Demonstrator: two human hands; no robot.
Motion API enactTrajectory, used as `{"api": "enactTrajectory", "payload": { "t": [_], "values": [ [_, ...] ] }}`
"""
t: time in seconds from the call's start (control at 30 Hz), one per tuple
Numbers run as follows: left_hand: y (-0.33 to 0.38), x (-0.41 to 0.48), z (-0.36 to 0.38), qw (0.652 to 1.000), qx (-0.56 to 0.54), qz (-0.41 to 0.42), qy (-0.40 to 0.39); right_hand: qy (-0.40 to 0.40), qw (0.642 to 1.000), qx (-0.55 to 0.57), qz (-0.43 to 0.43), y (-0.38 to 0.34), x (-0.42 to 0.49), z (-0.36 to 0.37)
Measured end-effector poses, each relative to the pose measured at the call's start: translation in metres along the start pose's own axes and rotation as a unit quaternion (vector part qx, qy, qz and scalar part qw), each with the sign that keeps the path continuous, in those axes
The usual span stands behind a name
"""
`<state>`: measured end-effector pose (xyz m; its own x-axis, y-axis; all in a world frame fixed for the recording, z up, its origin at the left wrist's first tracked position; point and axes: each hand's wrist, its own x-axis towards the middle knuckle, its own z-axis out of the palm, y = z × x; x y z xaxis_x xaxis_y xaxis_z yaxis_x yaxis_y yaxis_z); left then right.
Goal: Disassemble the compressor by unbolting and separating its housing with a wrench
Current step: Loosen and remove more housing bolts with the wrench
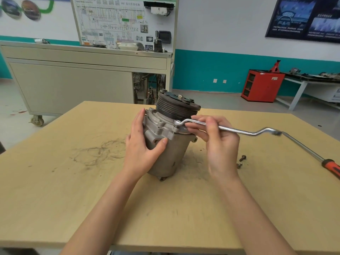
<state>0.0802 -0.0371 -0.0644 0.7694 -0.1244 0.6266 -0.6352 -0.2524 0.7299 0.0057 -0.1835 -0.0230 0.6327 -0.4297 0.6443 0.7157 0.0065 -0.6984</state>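
Bracing the compressor (165,144), upright toward the far edge of the table (73,181), with the left hand (145,144) clasped round its housing against twist; pinching the wrench (239,131) in the right hand (219,142), ring end on a flange bolt.

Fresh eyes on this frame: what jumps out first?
The grey compressor stands pulley-up in the middle of the table, with the left hand holding its housing. The right hand grips a cranked ring wrench, ring end seated on the flange. Two loose bolts lie to the right, near an orange-handled tool.
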Motion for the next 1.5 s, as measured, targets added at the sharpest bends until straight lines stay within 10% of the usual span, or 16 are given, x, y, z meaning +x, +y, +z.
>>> {"api": "enactTrajectory", "payload": {
  "t": [0.17, 0.33, 0.47, 0.7, 0.8, 0.9, 1.03, 1.27, 1.5],
  "values": [
    [-0.002, 0.0, 0.0, 1.0, 0.001, -0.003, -0.002, 0.048, 0.941, 0.251, 0.224, 0.006, 0.014, -0.008],
    [-0.001, 0.0, -0.001, 1.0, -0.004, -0.004, -0.003, 0.057, 0.996, -0.047, -0.058, -0.004, 0.006, 0.0],
    [-0.001, 0.0, 0.0, 1.0, 0.001, -0.002, -0.002, -0.008, 0.911, -0.291, -0.291, -0.014, 0.0, 0.011],
    [0.001, 0.0, -0.001, 1.0, 0.003, -0.005, -0.005, -0.039, 0.868, -0.358, -0.342, -0.007, -0.004, 0.017],
    [0.0, 0.0, -0.001, 1.0, 0.003, -0.002, -0.003, -0.043, 0.927, -0.266, -0.263, -0.002, -0.007, 0.014],
    [0.0, 0.0, 0.0, 1.0, 0.005, -0.002, -0.003, 0.024, 1.0, 0.003, -0.005, 0.001, 0.002, 0.004],
    [0.0, -0.001, 0.0, 1.0, 0.0, -0.007, -0.005, 0.061, 0.941, 0.216, 0.253, 0.0, 0.017, -0.003],
    [0.001, 0.0, -0.001, 1.0, 0.004, -0.01, -0.011, -0.005, 0.984, -0.173, -0.043, -0.042, 0.031, -0.01],
    [0.002, -0.001, -0.001, 1.0, 0.008, -0.007, -0.011, -0.086, 0.801, -0.592, -0.019, -0.023, 0.013, 0.019]
  ]
}}
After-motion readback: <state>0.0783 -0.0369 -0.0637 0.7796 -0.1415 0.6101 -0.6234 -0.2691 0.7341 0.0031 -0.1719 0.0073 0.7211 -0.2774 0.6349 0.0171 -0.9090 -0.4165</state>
